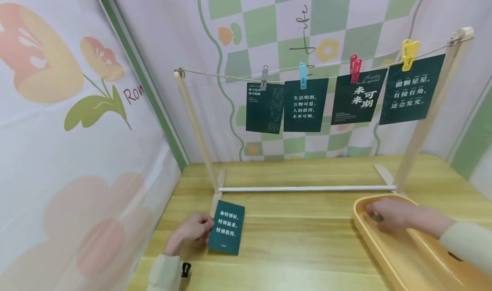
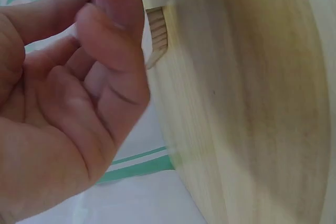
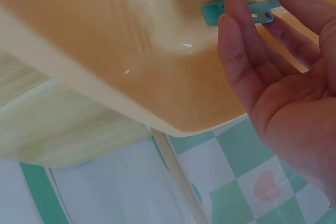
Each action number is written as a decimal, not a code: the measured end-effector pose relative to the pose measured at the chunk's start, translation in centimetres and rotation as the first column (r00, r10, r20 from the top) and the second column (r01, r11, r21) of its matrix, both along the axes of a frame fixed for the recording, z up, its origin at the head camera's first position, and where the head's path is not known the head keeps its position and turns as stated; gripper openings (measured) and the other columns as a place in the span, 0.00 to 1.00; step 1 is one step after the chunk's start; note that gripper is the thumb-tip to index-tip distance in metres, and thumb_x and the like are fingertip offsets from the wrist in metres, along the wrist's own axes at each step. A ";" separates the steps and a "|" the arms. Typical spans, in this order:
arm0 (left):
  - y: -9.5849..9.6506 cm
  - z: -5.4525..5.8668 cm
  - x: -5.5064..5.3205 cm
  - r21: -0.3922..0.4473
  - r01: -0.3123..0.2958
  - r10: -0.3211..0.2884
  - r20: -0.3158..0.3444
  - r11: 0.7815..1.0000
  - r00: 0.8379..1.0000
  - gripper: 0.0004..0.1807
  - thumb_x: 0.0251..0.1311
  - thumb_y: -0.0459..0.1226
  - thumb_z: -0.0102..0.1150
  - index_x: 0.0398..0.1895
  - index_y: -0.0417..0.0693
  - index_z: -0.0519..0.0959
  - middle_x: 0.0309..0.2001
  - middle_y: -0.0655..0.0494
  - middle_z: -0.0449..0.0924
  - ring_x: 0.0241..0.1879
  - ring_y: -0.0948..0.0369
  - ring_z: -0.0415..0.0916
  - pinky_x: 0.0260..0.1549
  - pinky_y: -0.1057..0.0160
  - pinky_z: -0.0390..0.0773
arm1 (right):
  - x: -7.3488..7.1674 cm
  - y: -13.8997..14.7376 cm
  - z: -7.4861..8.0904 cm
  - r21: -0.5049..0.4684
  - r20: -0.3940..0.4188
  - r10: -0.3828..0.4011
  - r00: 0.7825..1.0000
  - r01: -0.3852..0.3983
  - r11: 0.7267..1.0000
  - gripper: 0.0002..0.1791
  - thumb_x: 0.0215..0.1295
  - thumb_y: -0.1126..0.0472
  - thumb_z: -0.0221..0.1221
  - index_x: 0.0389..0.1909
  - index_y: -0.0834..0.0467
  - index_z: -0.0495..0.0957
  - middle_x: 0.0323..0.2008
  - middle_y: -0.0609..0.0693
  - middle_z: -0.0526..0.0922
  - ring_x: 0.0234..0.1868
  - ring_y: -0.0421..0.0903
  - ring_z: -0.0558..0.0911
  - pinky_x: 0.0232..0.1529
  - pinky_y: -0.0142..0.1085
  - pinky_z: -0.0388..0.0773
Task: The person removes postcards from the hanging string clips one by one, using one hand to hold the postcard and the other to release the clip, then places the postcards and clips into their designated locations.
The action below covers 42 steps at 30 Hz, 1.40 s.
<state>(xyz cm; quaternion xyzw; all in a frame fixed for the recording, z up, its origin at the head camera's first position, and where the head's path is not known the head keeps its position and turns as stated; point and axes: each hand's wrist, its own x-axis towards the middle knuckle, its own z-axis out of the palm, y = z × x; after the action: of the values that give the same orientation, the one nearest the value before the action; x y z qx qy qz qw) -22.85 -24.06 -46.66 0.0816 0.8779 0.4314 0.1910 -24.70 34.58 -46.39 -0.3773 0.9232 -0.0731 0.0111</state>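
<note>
Left hand pinches a card, right hand a teal clip.

Free passage over the wood-grain surface between green card and orange tray, white crossbar low across the back, four hanging cards above, open gap between.

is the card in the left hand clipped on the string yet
No, the left hand holds the dark green printed card well below the twine.
</note>
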 end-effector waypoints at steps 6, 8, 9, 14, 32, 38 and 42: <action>0.4 -0.4 0.3 -0.083 -0.002 0.005 0.029 0.997 1.000 0.13 0.70 0.34 0.49 0.26 0.39 0.75 0.19 0.53 0.76 0.17 0.63 0.71 0.17 0.68 0.70 | -0.2 0.1 -0.3 0.033 -0.019 -0.013 1.000 0.014 0.999 0.17 0.35 0.65 0.66 0.23 0.46 0.69 0.20 0.34 0.66 0.22 0.30 0.63 0.22 0.28 0.61; 0.5 -0.4 0.5 -0.085 -0.007 0.010 0.029 0.996 1.000 0.13 0.69 0.33 0.50 0.25 0.37 0.74 0.18 0.53 0.76 0.17 0.62 0.71 0.17 0.68 0.71 | -0.3 0.2 -0.4 0.049 -0.031 -0.019 0.999 0.021 0.999 0.17 0.35 0.64 0.67 0.23 0.46 0.69 0.20 0.34 0.66 0.23 0.31 0.63 0.23 0.29 0.62; 0.5 -0.4 0.5 -0.085 -0.012 0.014 0.029 0.996 0.999 0.13 0.68 0.33 0.50 0.24 0.37 0.74 0.18 0.53 0.75 0.17 0.63 0.71 0.16 0.68 0.70 | -0.3 0.2 -0.4 0.056 -0.036 -0.023 0.999 0.025 0.998 0.18 0.35 0.64 0.67 0.23 0.46 0.69 0.20 0.34 0.66 0.23 0.31 0.64 0.23 0.30 0.62; 0.6 -0.5 0.6 -0.141 -0.044 0.048 0.027 0.989 0.998 0.13 0.67 0.32 0.52 0.23 0.38 0.73 0.17 0.53 0.75 0.16 0.63 0.71 0.15 0.69 0.68 | -0.4 0.2 -0.4 0.071 -0.045 -0.028 0.999 0.031 0.997 0.18 0.33 0.62 0.68 0.23 0.45 0.69 0.21 0.34 0.66 0.23 0.32 0.64 0.23 0.30 0.63; -0.9 0.9 -0.2 -0.242 -0.159 0.147 -0.068 0.957 0.987 0.20 0.73 0.44 0.49 0.27 0.40 0.78 0.20 0.52 0.79 0.19 0.59 0.74 0.17 0.63 0.71 | -0.4 2.3 0.0 0.021 0.074 -0.117 0.990 0.116 0.993 0.17 0.51 0.55 0.69 0.22 0.49 0.67 0.19 0.35 0.66 0.22 0.30 0.64 0.22 0.29 0.62; -0.9 1.8 -0.2 -0.260 -0.161 0.149 -0.065 0.952 0.987 0.19 0.73 0.44 0.48 0.29 0.40 0.78 0.22 0.49 0.80 0.21 0.57 0.75 0.18 0.62 0.72 | -0.1 2.5 0.6 0.057 0.059 -0.146 0.988 0.143 0.988 0.17 0.53 0.54 0.69 0.22 0.49 0.67 0.18 0.36 0.67 0.21 0.32 0.66 0.21 0.30 0.64; -0.5 2.9 -0.5 -0.240 -0.162 0.143 -0.096 0.957 0.985 0.18 0.72 0.44 0.49 0.29 0.40 0.78 0.21 0.50 0.80 0.20 0.57 0.76 0.17 0.62 0.72 | -0.2 2.4 1.2 0.030 0.081 -0.126 0.989 0.124 0.992 0.15 0.56 0.55 0.67 0.22 0.49 0.68 0.18 0.36 0.67 0.21 0.31 0.65 0.21 0.29 0.64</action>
<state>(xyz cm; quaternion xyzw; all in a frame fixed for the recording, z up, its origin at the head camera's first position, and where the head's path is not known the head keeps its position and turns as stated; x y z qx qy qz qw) -23.40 -24.61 -43.76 0.0057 0.9352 0.3288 0.1316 -24.92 37.03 -45.24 -0.3152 0.9445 -0.0778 0.0495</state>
